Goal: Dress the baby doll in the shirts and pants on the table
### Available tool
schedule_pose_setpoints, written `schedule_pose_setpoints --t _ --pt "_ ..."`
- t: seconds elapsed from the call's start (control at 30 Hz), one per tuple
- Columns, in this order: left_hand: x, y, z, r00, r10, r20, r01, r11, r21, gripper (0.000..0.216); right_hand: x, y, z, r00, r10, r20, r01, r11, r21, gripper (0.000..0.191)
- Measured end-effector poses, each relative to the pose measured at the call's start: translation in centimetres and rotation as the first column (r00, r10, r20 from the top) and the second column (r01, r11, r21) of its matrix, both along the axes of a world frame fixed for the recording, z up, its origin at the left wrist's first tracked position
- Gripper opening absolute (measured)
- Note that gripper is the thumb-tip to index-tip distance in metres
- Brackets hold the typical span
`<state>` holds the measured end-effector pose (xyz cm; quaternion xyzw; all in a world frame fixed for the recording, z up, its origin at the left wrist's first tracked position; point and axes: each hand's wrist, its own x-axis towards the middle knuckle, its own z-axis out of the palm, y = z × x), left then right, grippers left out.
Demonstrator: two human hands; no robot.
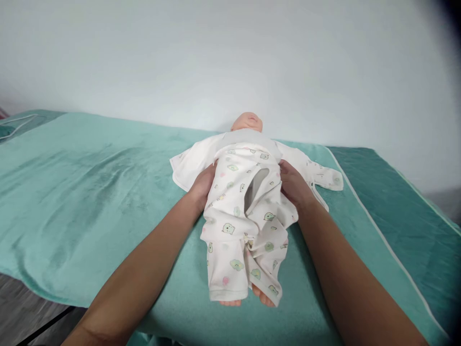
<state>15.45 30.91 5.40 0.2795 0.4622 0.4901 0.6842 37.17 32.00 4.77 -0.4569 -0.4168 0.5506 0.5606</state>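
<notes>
On the teal blanket (pixel 90 192), the doll (pixel 248 122) lies face-up in its printed pyjama trousers (pixel 239 226), flanked at the waist by the left hand (pixel 202 185) and right hand (pixel 293 185), both gripping the fabric.

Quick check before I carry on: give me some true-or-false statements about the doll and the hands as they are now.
1. The doll lies face up on a teal blanket. True.
2. Both hands are clear of the doll. False: the left hand and right hand touch its printed trousers, one on each side of the waist.
3. The doll's feet stick out bare from the trouser legs. True.
4. The doll's head points toward the camera. False: the head is at the far end and the feet are nearest.
</notes>
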Motion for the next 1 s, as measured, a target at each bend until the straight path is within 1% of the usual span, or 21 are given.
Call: schedule_pose_setpoints --t 0.1,0.17,0.23,0.33,0.43,0.5,0.57,0.63,0.73,0.77,0.83,0.9,0.93,1.0 --pt "0.1 -0.2 0.3 0.993 -0.075 0.094 0.076 0.997 -0.011 0.023 0.2 0.2 0.0 0.999 -0.038 -0.004 0.038 0.998 -0.054 0.036" --pt "0.1 -0.2 0.3 0.988 -0.106 0.111 0.107 0.994 0.004 0.023 0.3 0.2 0.0 0.998 -0.068 0.002 0.068 0.994 -0.085 0.032" --pt "0.0 -0.1 0.1 0.995 -0.087 0.037 0.085 0.995 0.052 0.023 0.4 0.1 0.0 0.997 -0.079 0.011 0.080 0.993 -0.088 0.030" --pt "-0.3 -0.2 0.1 0.991 -0.015 -0.135 0.037 0.987 0.157 0.020 0.5 -0.2 0.0 0.996 -0.067 0.053 0.070 0.996 -0.049 0.026" --pt "-0.5 -0.4 0.3 0.965 0.019 -0.262 0.041 0.974 0.224 0.020 0.6 -0.5 0.0 0.993 -0.044 0.108 0.045 0.999 -0.007 0.022" --pt "-0.6 -0.4 0.4 0.946 0.035 -0.323 0.054 0.963 0.262 0.023 0.6 -0.6 0.2 0.981 -0.030 0.190 0.029 1.000 0.010 0.019" --pt "-0.7 -0.2 0.1 0.918 0.095 -0.384 0.033 0.948 0.315 0.026 0.5 -0.7 0.4 0.957 -0.030 0.289 0.024 0.999 0.025 0.021" --pt "-0.8 0.1 -0.3 0.876 0.205 -0.437 -0.012 0.914 0.406 0.026 0.4 -0.7 0.5 0.935 -0.070 0.349 0.063 0.998 0.030 0.026" --pt "-1.1 0.6 -0.9 0.796 0.371 -0.478 -0.025 0.809 0.587 0.021 0.2 -0.6 0.4 0.907 -0.149 0.395 0.156 0.988 0.016 0.029" --pt "-1.1 0.8 -1.0 0.775 0.402 -0.487 -0.009 0.778 0.628 0.020 0.3 -0.5 0.2 0.885 -0.188 0.425 0.185 0.982 0.050 0.029" --pt "-1.2 1.1 -1.1 0.754 0.426 -0.500 0.028 0.739 0.673 0.018 0.4 -0.3 -0.1 0.822 -0.293 0.488 0.217 0.954 0.207 0.026" --pt "-1.4 1.5 -1.1 0.767 0.412 -0.492 0.056 0.721 0.691 0.016 0.6 0.0 -0.4 0.749 -0.401 0.528 0.200 0.896 0.397 0.020" --pt "-1.4 1.7 -1.0 0.778 0.402 -0.483 0.064 0.714 0.697 0.016 0.6 0.0 -0.4 0.725 -0.427 0.541 0.175 0.873 0.455 0.017" --pt "-1.6 2.1 -1.0 0.798 0.385 -0.464 0.077 0.698 0.712 0.012 0.7 0.1 -0.2 0.694 -0.425 0.580 0.127 0.866 0.483 0.013"
